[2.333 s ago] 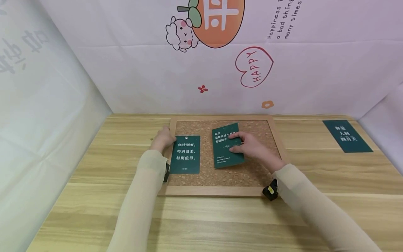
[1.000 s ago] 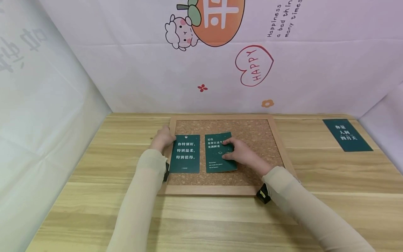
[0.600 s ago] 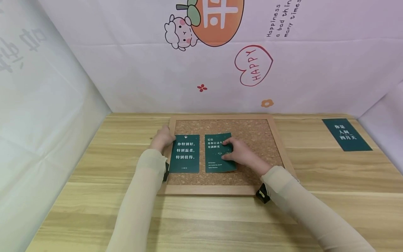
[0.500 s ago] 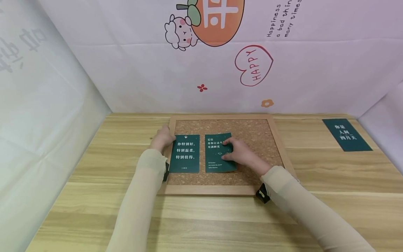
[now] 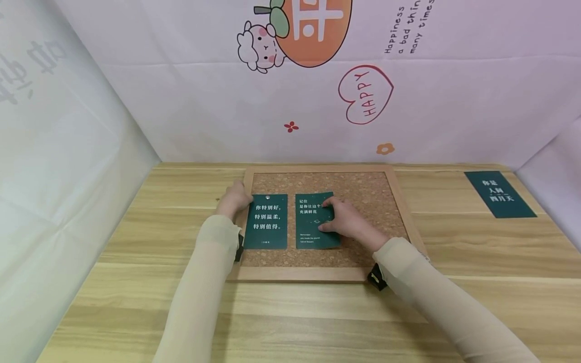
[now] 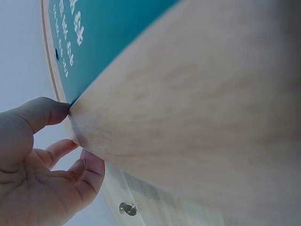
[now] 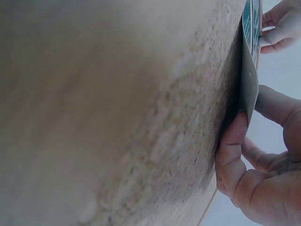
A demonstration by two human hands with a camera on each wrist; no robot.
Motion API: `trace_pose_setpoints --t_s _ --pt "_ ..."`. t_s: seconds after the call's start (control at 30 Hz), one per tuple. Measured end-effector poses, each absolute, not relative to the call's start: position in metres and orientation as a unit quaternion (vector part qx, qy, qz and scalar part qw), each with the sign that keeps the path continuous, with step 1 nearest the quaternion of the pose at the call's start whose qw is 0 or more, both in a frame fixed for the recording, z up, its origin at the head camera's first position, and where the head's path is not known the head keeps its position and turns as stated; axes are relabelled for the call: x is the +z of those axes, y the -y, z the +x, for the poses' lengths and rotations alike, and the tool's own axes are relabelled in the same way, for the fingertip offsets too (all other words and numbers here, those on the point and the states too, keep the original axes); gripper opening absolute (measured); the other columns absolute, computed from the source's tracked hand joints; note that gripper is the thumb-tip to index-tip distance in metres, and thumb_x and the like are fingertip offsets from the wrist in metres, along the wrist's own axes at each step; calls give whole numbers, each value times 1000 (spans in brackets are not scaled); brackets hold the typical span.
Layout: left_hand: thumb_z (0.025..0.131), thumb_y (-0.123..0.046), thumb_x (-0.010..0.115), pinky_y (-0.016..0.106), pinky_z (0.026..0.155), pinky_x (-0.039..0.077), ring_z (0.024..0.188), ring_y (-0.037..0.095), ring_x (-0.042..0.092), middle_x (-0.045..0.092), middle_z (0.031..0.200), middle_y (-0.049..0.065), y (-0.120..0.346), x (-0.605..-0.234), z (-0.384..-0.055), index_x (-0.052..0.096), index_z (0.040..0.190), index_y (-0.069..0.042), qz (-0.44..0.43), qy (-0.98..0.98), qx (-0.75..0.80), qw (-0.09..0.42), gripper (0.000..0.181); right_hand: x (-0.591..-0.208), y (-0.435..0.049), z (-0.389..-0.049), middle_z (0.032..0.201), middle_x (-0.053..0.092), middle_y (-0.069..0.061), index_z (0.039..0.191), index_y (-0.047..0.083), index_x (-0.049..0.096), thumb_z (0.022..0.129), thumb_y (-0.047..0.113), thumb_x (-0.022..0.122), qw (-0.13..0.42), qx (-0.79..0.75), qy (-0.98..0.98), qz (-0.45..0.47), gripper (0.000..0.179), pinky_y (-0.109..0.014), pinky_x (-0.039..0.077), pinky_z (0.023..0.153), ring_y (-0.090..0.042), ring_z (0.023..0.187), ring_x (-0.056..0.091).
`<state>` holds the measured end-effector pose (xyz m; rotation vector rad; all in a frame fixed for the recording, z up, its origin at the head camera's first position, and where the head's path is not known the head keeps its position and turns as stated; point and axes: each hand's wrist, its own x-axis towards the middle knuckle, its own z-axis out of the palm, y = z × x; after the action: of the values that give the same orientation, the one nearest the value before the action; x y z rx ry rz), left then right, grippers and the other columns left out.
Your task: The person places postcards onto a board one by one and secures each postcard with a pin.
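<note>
A dark green card with white writing lies over the framed corkboard, pinched at its right side by my right hand. The right wrist view shows that edge bent up off the cork, with a finger beneath it. Left of it, a second green card lies flat, a silver thumbtack at its top. My left hand grips the board's left frame, its thumb beside the second card's edge and its fingers against the frame's outer side.
A third green card lies on the wooden table, right of the board. In the left wrist view, a metal thumbtack is near the left fingers. A white printed cloth stands behind the table.
My right hand has brought its card left and slightly nearer, and turned it straighter beside the second card. During the last second it is almost still. The left hand keeps its place.
</note>
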<state>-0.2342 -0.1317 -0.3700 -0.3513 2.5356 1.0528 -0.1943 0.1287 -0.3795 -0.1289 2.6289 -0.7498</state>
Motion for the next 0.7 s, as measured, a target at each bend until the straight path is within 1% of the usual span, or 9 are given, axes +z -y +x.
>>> trace_pose_setpoints --t_s 0.17,0.4,0.7 --pt "98 -10 45 53 105 42 129 41 46 41 140 28 132 -370 -234 25 144 2 -126 -898 378 185 51 -378 -127 -194 136 37 -31 140 4 39 85 24 73 205 -263 -942 -36 67 -50 45 96 -38 113 49" --pt "99 -11 44 52 105 42 128 40 46 41 140 28 132 -371 -234 25 144 2 -126 -900 373 186 51 -376 -126 -196 140 34 -31 146 3 31 84 24 74 212 -263 -941 -24 78 -53 43 101 -39 119 47" --pt "99 -10 44 52 104 43 127 40 47 42 139 28 132 -371 -234 25 144 2 -122 -900 373 187 50 -371 -123 -198 144 27 -34 146 0 29 84 21 74 224 -253 -941 -25 79 -53 41 103 -42 123 45"
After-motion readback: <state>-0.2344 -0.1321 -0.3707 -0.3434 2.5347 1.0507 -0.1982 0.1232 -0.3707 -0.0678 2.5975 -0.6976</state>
